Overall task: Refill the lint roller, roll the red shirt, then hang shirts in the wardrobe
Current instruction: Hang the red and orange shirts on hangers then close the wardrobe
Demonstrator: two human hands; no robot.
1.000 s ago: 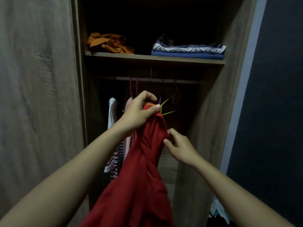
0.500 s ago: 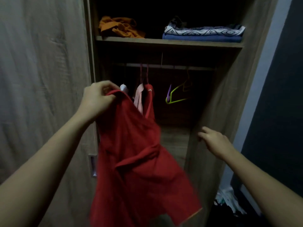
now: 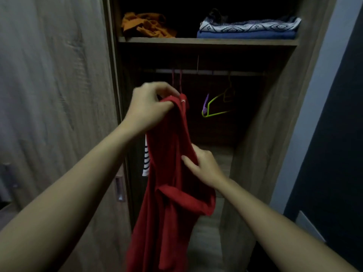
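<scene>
The red shirt (image 3: pixel 169 173) hangs long in front of the open wardrobe. My left hand (image 3: pixel 149 108) grips its top edge near the collar, just below the hanging rail (image 3: pixel 206 72). A red hanger hook (image 3: pixel 179 81) rises from the shirt's top to the rail. My right hand (image 3: pixel 204 165) pinches the shirt's right edge halfway down. A striped shirt (image 3: pixel 146 160) shows behind the red one, mostly hidden.
Empty green and purple hangers (image 3: pixel 216 105) hang right of the red shirt. The shelf (image 3: pixel 206 41) above holds an orange cloth (image 3: pixel 145 24) and folded patterned and blue clothes (image 3: pixel 247 29). The wardrobe door (image 3: pixel 59 95) stands at the left, the side panel (image 3: pixel 275 114) at the right.
My left hand brought the shirt's top back toward the middle, under the rail. My right hand, which had let go and hung free, came back and took the shirt's right edge.
</scene>
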